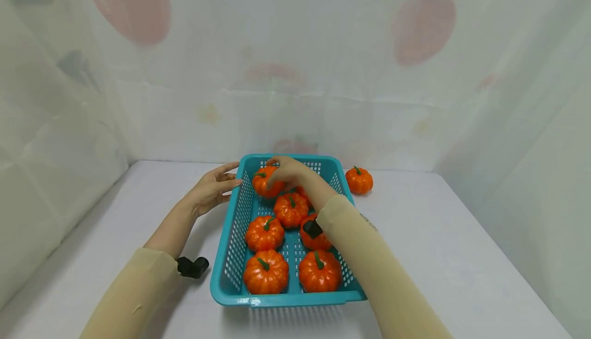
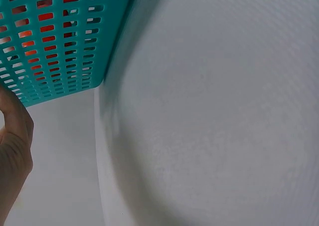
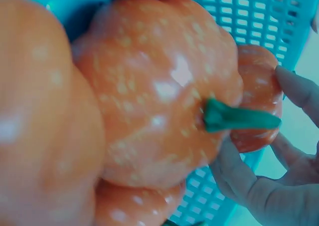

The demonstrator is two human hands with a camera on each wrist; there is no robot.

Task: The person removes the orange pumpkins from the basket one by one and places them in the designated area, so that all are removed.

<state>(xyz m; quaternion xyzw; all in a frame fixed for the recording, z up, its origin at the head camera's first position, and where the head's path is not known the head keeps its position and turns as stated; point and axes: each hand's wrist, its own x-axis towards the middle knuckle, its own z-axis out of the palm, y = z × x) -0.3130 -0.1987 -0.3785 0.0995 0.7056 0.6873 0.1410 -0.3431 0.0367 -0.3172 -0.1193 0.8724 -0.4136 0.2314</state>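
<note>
Orange pumpkin [image 1: 262,184] between thumb and fingers of the right hand [image 1: 290,170]

Fruit-print sheeting [image 1: 332,46] around a white table [image 1: 443,241] suggests a makeshift booth.

No legible text; small dark marking [image 1: 369,222] by right sleeve [image 1: 379,255] unreadable

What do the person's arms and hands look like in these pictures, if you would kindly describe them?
The left sleeve and right sleeve are pale beige; the left hand and right hand wear no gloves. A small black piece sits by each cuff, left and right. A dark marking, too small to read, shows along the right sleeve's outer edge.
</note>
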